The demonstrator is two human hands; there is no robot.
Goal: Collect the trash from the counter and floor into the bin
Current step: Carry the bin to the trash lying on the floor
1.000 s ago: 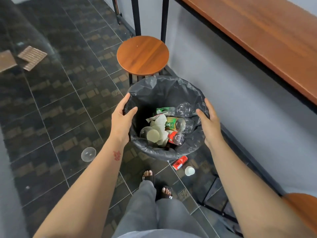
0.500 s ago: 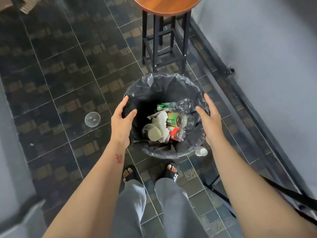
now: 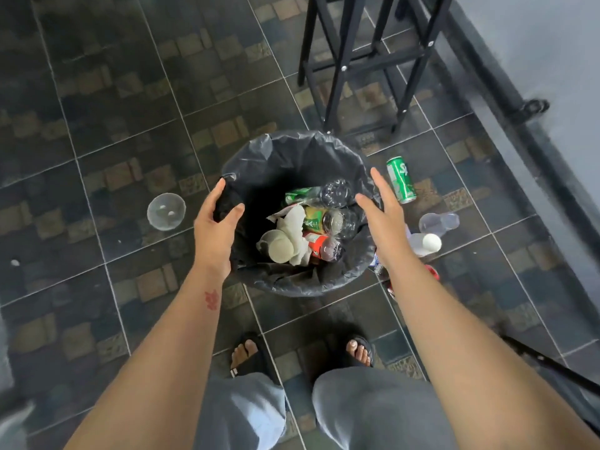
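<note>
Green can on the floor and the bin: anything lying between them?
Nothing lies on that strip of tile in the head view. The right hand hovers over the bin rim, just left of the green can.

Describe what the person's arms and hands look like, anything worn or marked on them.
Both forearms are bare, with no sleeves in view. The left hand and right hand wear no gloves, and no rings, watch or bracelets can be seen. The one marking is a small red mark on the left forearm just below the wrist; its design is too blurred to read.
</note>
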